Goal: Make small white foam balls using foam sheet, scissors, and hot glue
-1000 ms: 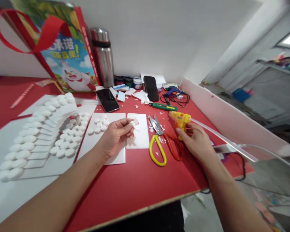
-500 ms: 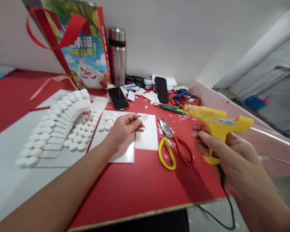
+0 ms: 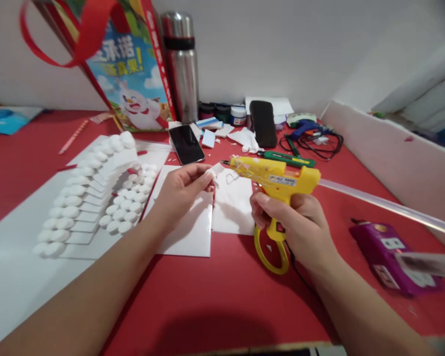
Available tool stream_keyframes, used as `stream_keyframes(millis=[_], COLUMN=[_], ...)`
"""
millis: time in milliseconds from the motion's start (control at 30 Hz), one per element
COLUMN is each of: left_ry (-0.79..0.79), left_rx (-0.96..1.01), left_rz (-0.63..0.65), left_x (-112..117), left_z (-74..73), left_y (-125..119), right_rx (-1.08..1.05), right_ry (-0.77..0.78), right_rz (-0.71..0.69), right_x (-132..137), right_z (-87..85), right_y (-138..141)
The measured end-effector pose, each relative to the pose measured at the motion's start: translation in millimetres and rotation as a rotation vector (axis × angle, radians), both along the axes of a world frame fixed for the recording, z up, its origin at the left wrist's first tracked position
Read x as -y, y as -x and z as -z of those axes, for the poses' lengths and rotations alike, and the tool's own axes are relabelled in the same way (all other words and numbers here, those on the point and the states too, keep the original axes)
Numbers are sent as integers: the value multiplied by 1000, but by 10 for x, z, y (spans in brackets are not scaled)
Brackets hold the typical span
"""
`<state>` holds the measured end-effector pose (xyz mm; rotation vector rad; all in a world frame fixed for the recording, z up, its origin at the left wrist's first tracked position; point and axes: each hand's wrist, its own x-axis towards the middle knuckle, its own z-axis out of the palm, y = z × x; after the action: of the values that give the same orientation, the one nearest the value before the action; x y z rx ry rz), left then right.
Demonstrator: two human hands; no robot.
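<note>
My right hand [image 3: 296, 230] grips a yellow hot glue gun [image 3: 274, 179] by its handle, with the nozzle pointing left. My left hand [image 3: 181, 188] pinches a small white foam piece [image 3: 214, 172] just in front of that nozzle, a little above two white foam sheets [image 3: 232, 202] on the red table [image 3: 215, 291]. A long clear glue stick [image 3: 385, 205] juts from the back of the gun. Yellow-handled scissors [image 3: 270, 249] lie under my right hand, mostly hidden.
A white board with rows of white oval pieces [image 3: 92, 193] fills the left. At the back stand a colourful gift bag [image 3: 126, 74], a steel flask [image 3: 180, 64], two phones [image 3: 187, 144], paint jars and cables. A purple packet [image 3: 389, 252] lies right, near a white wall.
My right hand lifted the glue gun off the table and swung it left until its nozzle meets the white piece in my left hand. The view shifted right and down.
</note>
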<state>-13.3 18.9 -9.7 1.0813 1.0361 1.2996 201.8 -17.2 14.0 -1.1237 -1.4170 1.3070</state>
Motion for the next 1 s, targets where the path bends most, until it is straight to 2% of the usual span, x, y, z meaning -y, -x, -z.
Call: stream_keyframes(millis=[67,233,767,1000], left_ry=[-22,-59,-63,9], left_rx=[-21,-81,-31,58], left_rz=[-46,-36,2,-11], left_x=[-6,-17,-9,-1], left_z=[5,-3,-26,-36], left_y=[16,47,30,11], right_rx=[81,198,263,306], right_ry=[-33,-78,-113,-103], right_rz=[-8,-19,-17,-40], right_x=[4,-6,17,29], right_z=[-18,-15,-16,-49], right_y=[-3,19,60,67])
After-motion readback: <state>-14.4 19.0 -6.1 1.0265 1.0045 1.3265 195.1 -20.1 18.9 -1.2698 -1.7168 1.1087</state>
